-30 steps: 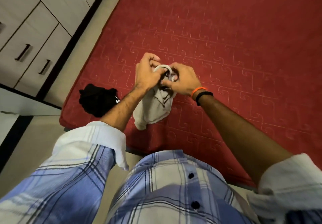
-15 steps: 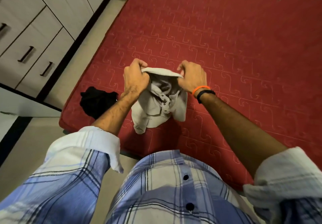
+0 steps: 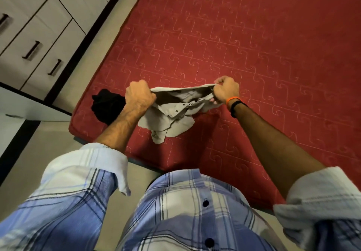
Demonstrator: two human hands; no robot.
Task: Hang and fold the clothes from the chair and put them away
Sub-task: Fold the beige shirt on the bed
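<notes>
Over the near corner of the red mattress (image 3: 254, 45), the left hand (image 3: 139, 97) and right hand (image 3: 226, 90) each have fingers clamped on the beige garment's (image 3: 175, 117) stretched top edge, beside a black garment (image 3: 106, 106).

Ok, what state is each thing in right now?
Beige garment: unfolded, stretched between both hands above the mattress.
Left hand: gripping its left edge.
Right hand: pinching its right edge.
Black garment: crumpled on the red mattress.
Drawers: closed.
</notes>
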